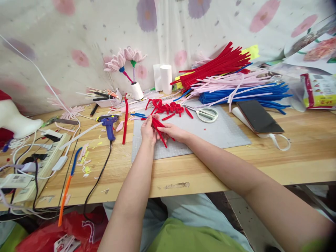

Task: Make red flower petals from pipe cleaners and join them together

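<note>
Between my two hands is a small bunch of red pipe cleaners (163, 139), held over the grey cutting mat (220, 129). The fingers of my left hand (149, 130) are closed around its upper left end. My right hand (172, 132) pinches the bunch from the right side, and loose ends hang down below the fingers. Just behind my hands lie bent red pipe cleaner pieces (168, 106). Scissors (206, 113) with pale green handles rest on the mat to their right. A straight red strip (125, 120) lies left of the mat.
A blue glue gun (109, 126) and a cluttered power strip (42, 168) are on the left. At the back stand pink pipe cleaner flowers (126, 61) and a white roll (166, 78). Red, pink and blue pipe cleaner bundles (236, 92) and a phone (259, 117) lie on the right.
</note>
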### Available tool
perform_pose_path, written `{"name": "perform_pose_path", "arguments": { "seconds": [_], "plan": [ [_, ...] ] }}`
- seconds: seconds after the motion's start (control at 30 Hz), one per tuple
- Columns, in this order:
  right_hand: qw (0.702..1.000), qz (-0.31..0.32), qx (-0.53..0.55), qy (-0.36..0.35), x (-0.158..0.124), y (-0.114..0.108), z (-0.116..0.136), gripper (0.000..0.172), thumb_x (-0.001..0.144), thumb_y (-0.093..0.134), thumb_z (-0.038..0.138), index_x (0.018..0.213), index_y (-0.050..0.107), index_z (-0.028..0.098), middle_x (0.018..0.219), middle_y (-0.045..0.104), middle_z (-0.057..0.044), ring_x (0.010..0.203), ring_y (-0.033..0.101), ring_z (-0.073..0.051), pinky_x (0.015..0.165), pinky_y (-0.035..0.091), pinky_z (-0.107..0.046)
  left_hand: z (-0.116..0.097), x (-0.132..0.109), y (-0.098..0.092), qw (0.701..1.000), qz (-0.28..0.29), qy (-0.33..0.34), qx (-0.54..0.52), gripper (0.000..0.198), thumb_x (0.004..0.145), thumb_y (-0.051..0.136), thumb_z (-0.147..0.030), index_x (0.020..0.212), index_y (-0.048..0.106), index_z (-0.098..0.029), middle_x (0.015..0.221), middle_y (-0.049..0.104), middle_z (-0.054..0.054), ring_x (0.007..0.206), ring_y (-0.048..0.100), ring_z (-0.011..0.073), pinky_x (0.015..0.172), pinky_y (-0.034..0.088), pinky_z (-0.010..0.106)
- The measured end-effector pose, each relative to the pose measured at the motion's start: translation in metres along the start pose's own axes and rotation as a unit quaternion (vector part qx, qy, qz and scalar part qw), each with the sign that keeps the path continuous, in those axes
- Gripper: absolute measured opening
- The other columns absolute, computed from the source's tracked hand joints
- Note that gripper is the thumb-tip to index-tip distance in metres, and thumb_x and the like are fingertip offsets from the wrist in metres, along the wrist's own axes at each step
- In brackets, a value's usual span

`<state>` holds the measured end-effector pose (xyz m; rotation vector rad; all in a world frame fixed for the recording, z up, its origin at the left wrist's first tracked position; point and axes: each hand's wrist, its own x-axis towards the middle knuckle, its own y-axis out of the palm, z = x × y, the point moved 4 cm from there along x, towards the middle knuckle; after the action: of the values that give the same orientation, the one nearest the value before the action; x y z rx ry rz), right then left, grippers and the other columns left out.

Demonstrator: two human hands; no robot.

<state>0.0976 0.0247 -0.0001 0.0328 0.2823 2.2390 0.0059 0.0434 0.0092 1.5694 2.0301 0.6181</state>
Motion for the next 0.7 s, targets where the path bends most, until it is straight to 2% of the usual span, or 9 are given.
{"name": "perform_pose_path", "arguments": {
  "seconds": [0.1,0.17,0.27,0.37,0.53,0.6,0.7],
  "plan": [
    [0.998,-0.008,0.059,0.001,0.0002,-0.0019,-0.0006,0.030,0.079,0.054,0.042,0.068,0.044,0.017,0.050,0.046,0.005,0.041,0.042,-0.006,0.042,0.041,-0.020,0.0014,-0.0008,0.0034,0.999,0.041,-0.021,-0.013,0.027,0.086,0.045,-0.033,0.081,0.064,-0.014,0.090,0.070,0.008,0.089,0.065,0.0147,0.085,0.048,0.030],
    [0.997,-0.016,0.080,0.005,-0.0005,-0.0018,0.0000,0.030,0.078,0.056,0.042,0.068,0.042,0.018,0.048,0.039,0.008,0.040,0.037,-0.005,0.041,0.039,-0.019,0.0014,-0.0003,0.0035,0.998,0.046,-0.024,-0.019,0.027,0.087,0.044,-0.032,0.083,0.063,-0.013,0.094,0.069,0.009,0.096,0.063,0.0159,0.090,0.046,0.032],
    [0.997,-0.017,0.067,0.018,-0.0017,-0.0001,0.0012,0.031,0.079,0.055,0.043,0.068,0.039,0.018,0.046,0.035,0.009,0.039,0.031,-0.005,0.039,0.035,-0.018,-0.0005,0.0013,0.0006,1.000,0.018,-0.012,-0.020,0.018,0.085,0.049,-0.024,0.080,0.061,-0.013,0.088,0.070,0.007,0.099,0.062,0.0154,0.094,0.044,0.032],
    [0.999,-0.006,0.042,0.013,-0.0025,0.0010,0.0028,0.033,0.080,0.052,0.047,0.068,0.041,0.018,0.047,0.035,0.008,0.040,0.032,-0.005,0.038,0.035,-0.018,-0.0022,0.0025,-0.0023,1.000,-0.005,-0.018,-0.008,0.017,0.084,0.050,-0.022,0.074,0.060,-0.012,0.080,0.070,0.006,0.097,0.063,0.0155,0.094,0.044,0.032],
    [1.000,0.013,0.016,-0.010,-0.0031,0.0005,0.0040,0.034,0.080,0.051,0.047,0.067,0.041,0.018,0.050,0.040,0.006,0.042,0.038,-0.006,0.041,0.038,-0.019,-0.0042,0.0035,-0.0038,1.000,0.006,-0.018,0.005,0.021,0.084,0.050,-0.022,0.068,0.059,-0.012,0.075,0.069,0.006,0.092,0.065,0.0151,0.092,0.045,0.031],
    [1.000,-0.003,0.004,-0.013,-0.0030,0.0002,0.0038,0.032,0.081,0.050,0.045,0.067,0.042,0.018,0.050,0.041,0.006,0.041,0.038,-0.005,0.041,0.039,-0.019,-0.0040,0.0023,-0.0029,1.000,0.016,-0.010,0.012,0.020,0.084,0.050,-0.023,0.070,0.060,-0.012,0.075,0.070,0.006,0.091,0.065,0.0147,0.092,0.045,0.031],
    [0.997,-0.071,-0.035,-0.021,-0.0030,-0.0017,0.0029,0.027,0.084,0.048,0.041,0.070,0.042,0.018,0.047,0.043,0.007,0.038,0.040,-0.006,0.040,0.040,-0.020,-0.0012,-0.0028,0.0002,0.998,0.030,-0.019,0.060,0.019,0.082,0.054,-0.029,0.077,0.063,-0.012,0.082,0.070,0.008,0.094,0.064,0.0168,0.092,0.044,0.032]
  ]
}}
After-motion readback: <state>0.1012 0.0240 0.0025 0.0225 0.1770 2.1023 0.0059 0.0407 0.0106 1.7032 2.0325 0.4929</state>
